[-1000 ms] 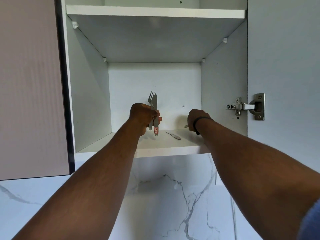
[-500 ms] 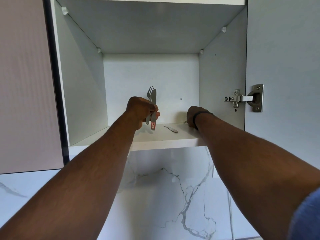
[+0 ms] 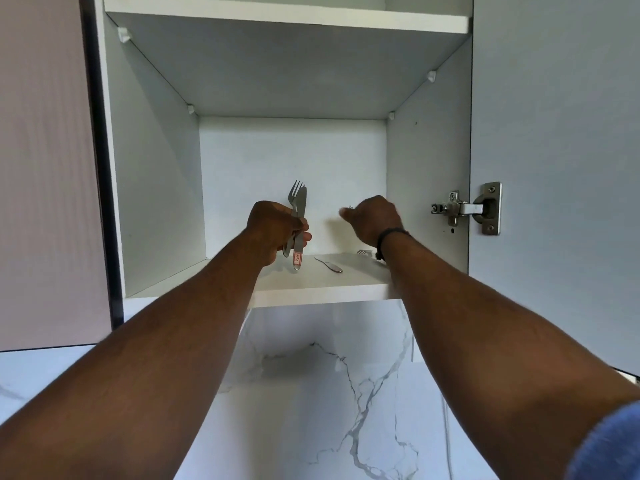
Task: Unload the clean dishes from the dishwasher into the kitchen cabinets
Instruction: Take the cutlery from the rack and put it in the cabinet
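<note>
1. The left hand point(image 3: 275, 228) grips a bunch of cutlery point(image 3: 298, 225) upright in a curled fist: a fork's tines and a knife blade stand above the fingers, and a handle with a pink label hangs below, just above the lower shelf point(image 3: 311, 289) of the open cabinet.

2. The right hand point(image 3: 372, 218) has lifted. Half a second ago it was low at the shelf's right side; now it hangs above the shelf with the thumb pointing left and the fingers loosely bent, holding nothing that I can see. A tiny glint shows near its fingertips, too small to identify.

3. What it left behind is visible: a fork point(image 3: 364, 252) lies on the shelf beside the right wrist, only its tines showing past the dark wristband point(image 3: 389, 237). A second piece, a loose utensil point(image 3: 329, 265), lies flat nearer the middle of the shelf, as it did a second ago.

4. I judge that one piece has just been set down, and that the freed right hand is on its way to take another from the left hand's bunch.

5. The task looks partly done for this handful: two pieces are stored, several are still held.

6. The cabinet door point(image 3: 554, 168) stands open on its hinge point(image 3: 464, 208) to the right, well apart from both hands.
</note>
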